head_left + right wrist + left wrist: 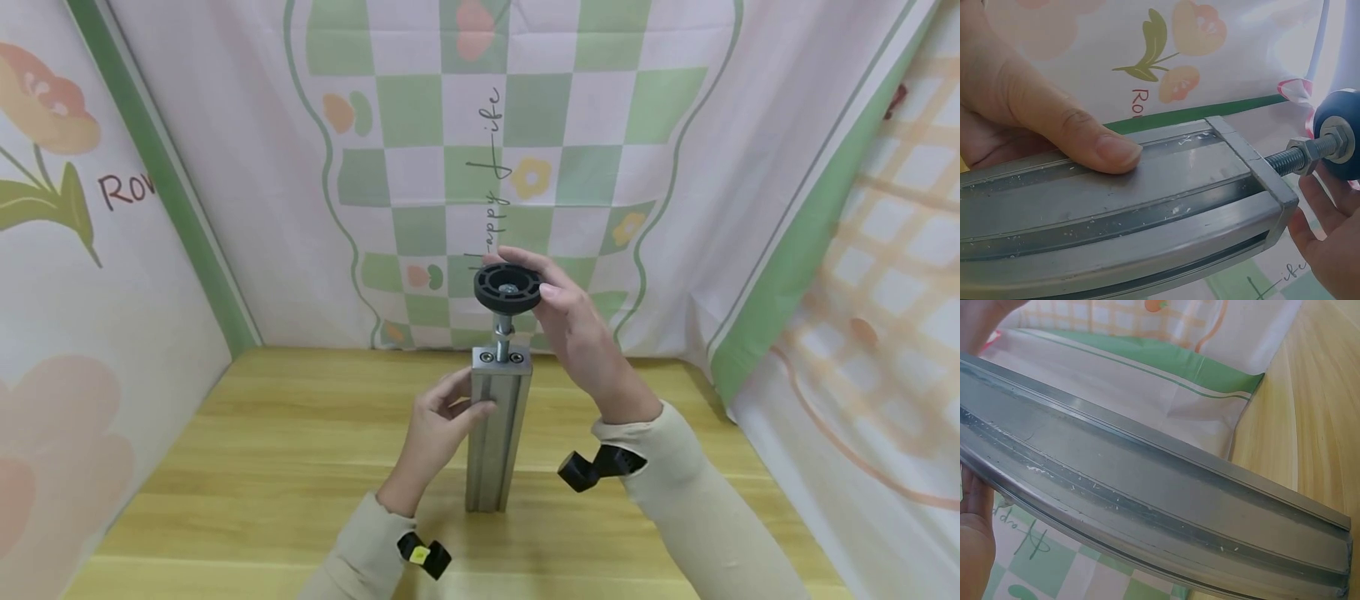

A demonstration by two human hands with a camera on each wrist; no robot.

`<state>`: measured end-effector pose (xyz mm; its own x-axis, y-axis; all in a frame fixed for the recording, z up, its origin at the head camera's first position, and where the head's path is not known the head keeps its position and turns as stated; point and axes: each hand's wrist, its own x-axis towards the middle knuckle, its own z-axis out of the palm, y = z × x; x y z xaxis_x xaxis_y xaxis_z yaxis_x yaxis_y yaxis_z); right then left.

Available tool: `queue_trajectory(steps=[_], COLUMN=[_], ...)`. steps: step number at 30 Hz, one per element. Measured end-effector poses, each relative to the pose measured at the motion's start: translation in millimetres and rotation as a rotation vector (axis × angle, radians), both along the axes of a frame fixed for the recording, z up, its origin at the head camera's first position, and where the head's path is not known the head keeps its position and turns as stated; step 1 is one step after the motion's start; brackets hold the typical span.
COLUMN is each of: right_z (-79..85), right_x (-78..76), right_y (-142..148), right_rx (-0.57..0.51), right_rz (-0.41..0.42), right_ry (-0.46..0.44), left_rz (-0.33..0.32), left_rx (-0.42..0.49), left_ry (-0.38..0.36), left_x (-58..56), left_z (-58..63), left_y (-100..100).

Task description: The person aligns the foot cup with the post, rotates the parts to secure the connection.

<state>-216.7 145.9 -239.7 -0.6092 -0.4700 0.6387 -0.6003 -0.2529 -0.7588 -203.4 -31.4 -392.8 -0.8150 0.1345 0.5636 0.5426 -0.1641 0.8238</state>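
An aluminium extrusion profile (491,442) stands upright on the wooden table, with two screws visible in its end plate (502,360). From that plate rises a threaded stud (1285,161) with a hex nut (1310,152), topped by a round black levelling foot (507,287). My left hand (442,417) grips the profile near its upper end, the thumb (1110,150) flat along one face. At the foot's rim, my right hand (573,333) holds with the thumb on the near side and fingers reaching behind. White flecks dot the profile's grooves in the left wrist view.
The wooden table (300,467) runs back to a hanging cloth (420,179) with green checks. Patterned cloths also hang at the left (67,333) and right (862,350). A black wrist device (600,467) sits on the right sleeve, another (425,556) on the left.
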Motion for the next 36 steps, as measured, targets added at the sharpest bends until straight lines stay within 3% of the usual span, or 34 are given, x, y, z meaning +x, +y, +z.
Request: queue_trajectory(steps=[6,15,22,25,36], right_z=[-1.8,-6.4,-5.6,-4.5,-1.9], right_x=[-1.3,2.8,4.5,4.9,1.4], right_y=[1.5,3.5,0.9,0.7,1.9], right_rx=[-0.003,-0.032,-0.010,0.026,-0.001], right_rz=[-0.030,-0.173,-0.251,-0.229,-0.007], right_ry=[0.008,-0.033,0.030,0.041,-0.008], left_rz=[0.007,0.029,0.030,0.030,0.030], left_rx=[-0.008,-0.031,-0.038,-0.036,-0.029], left_ry=[-0.002,-0.016,-0.019,-0.017,-0.016], left_x=[0.1,1.0,1.8,1.6,1.4], left_z=[-0.2,-0.6,-1.0,-0.5,-0.5], left_y=[-0.2,-1.0,-1.7,-1.0,-0.1])
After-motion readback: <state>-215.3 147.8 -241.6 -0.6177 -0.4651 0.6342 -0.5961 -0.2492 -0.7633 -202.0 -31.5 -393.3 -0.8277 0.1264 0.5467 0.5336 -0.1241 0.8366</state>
